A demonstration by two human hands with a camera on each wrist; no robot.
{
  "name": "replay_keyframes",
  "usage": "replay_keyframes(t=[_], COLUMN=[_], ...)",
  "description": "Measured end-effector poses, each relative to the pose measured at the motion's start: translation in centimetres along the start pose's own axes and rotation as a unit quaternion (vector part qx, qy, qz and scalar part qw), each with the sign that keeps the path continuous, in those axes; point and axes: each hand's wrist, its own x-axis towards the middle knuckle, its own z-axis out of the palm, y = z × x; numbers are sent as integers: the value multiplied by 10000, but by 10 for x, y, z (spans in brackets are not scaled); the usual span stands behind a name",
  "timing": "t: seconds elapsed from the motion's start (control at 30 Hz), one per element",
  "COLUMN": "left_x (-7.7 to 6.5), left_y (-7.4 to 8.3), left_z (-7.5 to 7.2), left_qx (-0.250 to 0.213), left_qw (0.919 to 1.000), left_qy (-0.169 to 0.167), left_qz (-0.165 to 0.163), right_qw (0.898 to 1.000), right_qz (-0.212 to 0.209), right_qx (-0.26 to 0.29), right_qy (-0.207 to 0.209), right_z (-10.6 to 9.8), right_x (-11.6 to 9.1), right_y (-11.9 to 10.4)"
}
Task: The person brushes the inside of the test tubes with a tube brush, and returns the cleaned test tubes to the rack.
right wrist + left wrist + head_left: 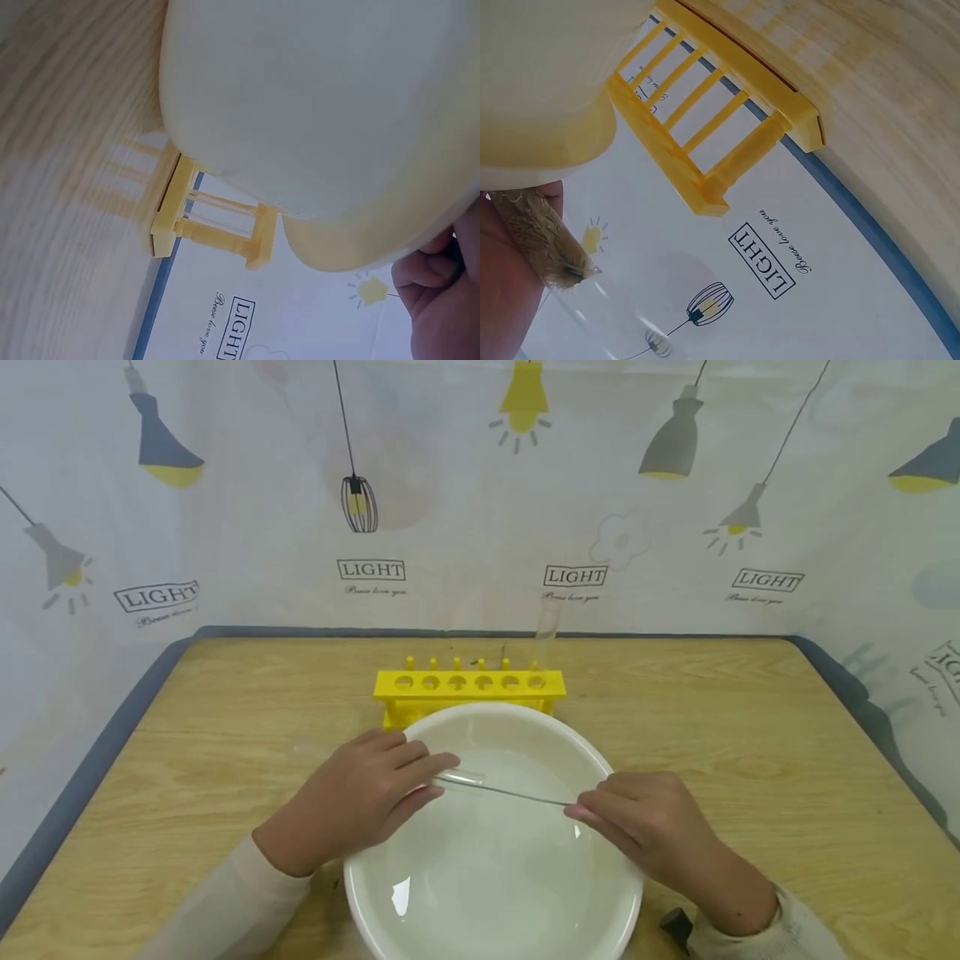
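Over a white basin (491, 708) of clear liquid, my left hand (367, 793) grips a clear glass test tube (467, 777), its mouth pointing right. Inside the tube, in the left wrist view, are the tan bristles of a test tube brush (544, 240). The brush's thin wire stem (525, 796) runs out of the tube to my right hand (656, 822), which pinches it above the basin's right rim. In the right wrist view the curled fingers (424, 277) show beside the basin, which hides most of the brush.
Behind the basin stands a yellow test tube rack (468, 683), with a clear tube (547, 631) upright at its right end. A black object (677, 927) lies near my right sleeve. A printed cloth (465, 510) hangs behind the wooden table (750, 735).
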Motion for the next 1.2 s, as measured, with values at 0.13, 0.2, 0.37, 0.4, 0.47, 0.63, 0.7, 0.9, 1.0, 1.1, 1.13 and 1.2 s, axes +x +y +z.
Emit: replay_keyframes(t=[0.13, 0.2, 0.37, 0.4, 0.47, 0.63, 0.7, 0.9, 1.0, 1.1, 1.13, 1.2], left_x=[0, 1, 1, 0, 0, -2, -1, -1, 0, 2, 2, 2], left_y=[1, 2, 3, 3, 3, 1, 1, 2, 4, 6, 7, 8], left_z=[0, 1, 0, 0, 0, -1, -2, -4, -6, -8, -8, -9], left_qx=[12, 6, 36, 48, 75, 145, 143, -46, -121, -146, -150, -144], left_qw=[10000, 9999, 9999, 9999, 9998, 9997, 9996, 9996, 9995, 9995, 9994, 9994], left_qy=[-65, -43, -61, -66, -79, -10, 21, 12, 10, 10, -2, -23], left_qz=[-67, -94, -148, -150, -158, -202, -235, -289, -297, -297, -302, -315], right_qw=[9998, 9978, 9746, 9699, 9656, 9610, 9608, 9754, 9796, 9821, 9825, 9827], right_qz=[114, 406, 1468, 1590, 1628, 1571, 1571, 1168, 1038, 935, 898, 855], right_qx=[72, 299, 917, 968, 1016, 786, 550, -159, -396, -568, -603, -638], right_qy=[-161, -440, -1421, -1571, -1755, -2136, -2218, -1863, -1676, -1536, -1517, -1514], right_z=[-1, -5, -18, -21, -24, -30, -31, -30, -30, -31, -32, -32], right_x=[1, 0, -2, -2, 0, 4, 4, 0, 0, 1, 2, 2], right_y=[-1, -2, -4, -4, -3, -2, -2, -3, -3, -4, -4, -4])
